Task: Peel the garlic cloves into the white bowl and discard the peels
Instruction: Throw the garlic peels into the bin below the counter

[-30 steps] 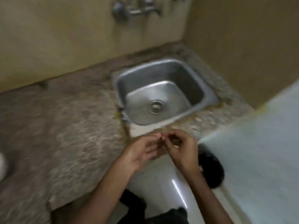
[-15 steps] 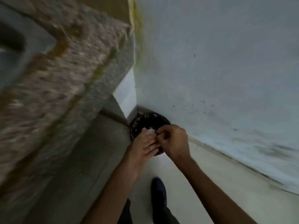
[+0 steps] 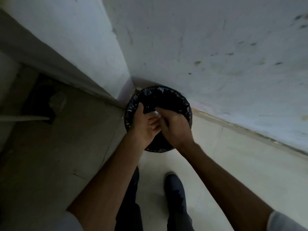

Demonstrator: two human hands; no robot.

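Both my hands hang over a round bin lined with a black bag (image 3: 166, 95), which stands on the floor in the corner of two walls. My left hand (image 3: 144, 125) is cupped with its palm turned right, thumb pointing up and fingers loosely bent. Small white garlic peels (image 3: 157, 113) sit at its fingertips. My right hand (image 3: 174, 126) comes in from the right and pinches those peels with bunched fingertips. No garlic cloves or white bowl are in view.
A pale wall (image 3: 216, 47) rises behind the bin and a second wall (image 3: 80, 39) meets it at the corner. A dark opening (image 3: 40, 95) lies low on the left. My legs and a dark shoe (image 3: 175, 185) stand on the light floor.
The view swung from the sink and counter down to the floor corner. Both hands moved together from the counter edge to above the bin, and the bin now looks closer.
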